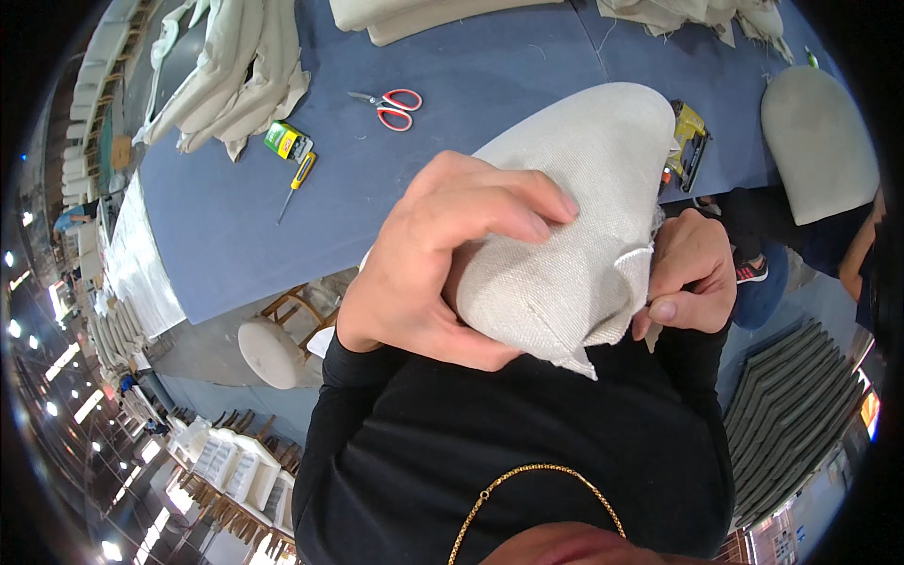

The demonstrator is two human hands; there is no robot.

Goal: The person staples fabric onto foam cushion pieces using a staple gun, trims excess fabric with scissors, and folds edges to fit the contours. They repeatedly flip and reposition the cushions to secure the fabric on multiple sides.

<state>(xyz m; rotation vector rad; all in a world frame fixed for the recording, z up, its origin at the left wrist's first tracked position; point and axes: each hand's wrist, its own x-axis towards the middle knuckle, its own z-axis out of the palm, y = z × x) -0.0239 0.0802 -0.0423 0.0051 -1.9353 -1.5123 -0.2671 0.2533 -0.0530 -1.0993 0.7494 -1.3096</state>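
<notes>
A padded panel (603,160) in light beige woven fabric is held up in front of my chest, tilted, its rounded end pointing away over the table. My left hand (414,254) wraps around its near left side, fingers on top and thumb below. Loose fabric with a frayed corner hangs folded at the near end. At the panel's right edge my right hand (692,273) is closed, thumb and fingers pinching the fabric cover there; the fingertips are partly hidden behind the panel.
On the blue table (367,188) lie red-handled scissors (395,108), a yellow-handled screwdriver (301,174), a green-and-yellow box (287,139) and a yellow-black stapler-like tool (692,141). Fabric piles (221,85) stand at the far left. Another covered panel (817,141) is beside a person at right.
</notes>
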